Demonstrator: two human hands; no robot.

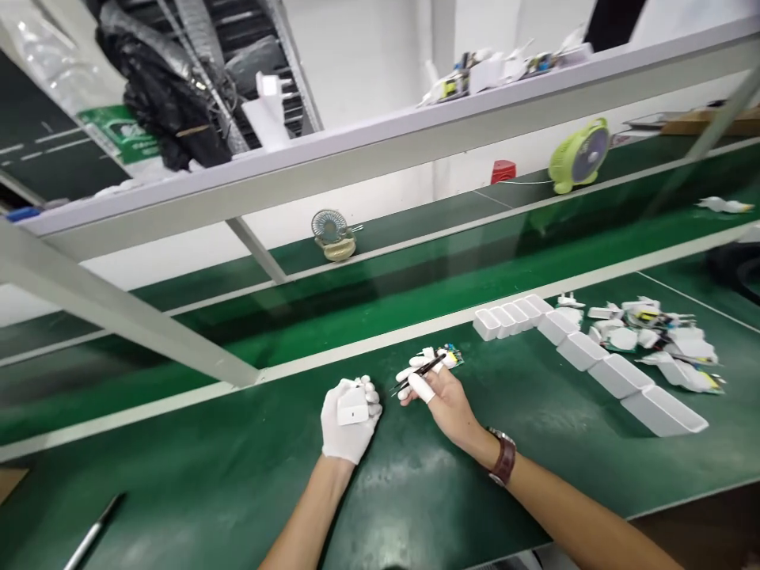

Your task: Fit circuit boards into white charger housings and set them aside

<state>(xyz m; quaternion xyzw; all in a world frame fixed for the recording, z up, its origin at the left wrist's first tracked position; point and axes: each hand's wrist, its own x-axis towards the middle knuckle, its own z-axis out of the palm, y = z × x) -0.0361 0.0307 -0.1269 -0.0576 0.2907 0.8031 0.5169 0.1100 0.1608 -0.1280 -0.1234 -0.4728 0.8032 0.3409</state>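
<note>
My left hand (349, 421), in a white glove, is closed around a small white plastic charger housing (352, 406), resting on the green mat. Just to its right, my right hand (436, 393), with white finger cots and a brown wristwatch, pinches black tweezers (417, 374). The tweezer hand sits against a small circuit board with a white part (446, 355) lying on the mat. The two hands are a short gap apart.
A bent row of white open housings (594, 351) lies to the right, with a heap of circuit boards and white parts (653, 336) behind it. A conveyor belt (416, 277) runs behind the mat; two small fans (333, 234) stand beyond. A metal tool (89, 537) lies bottom left.
</note>
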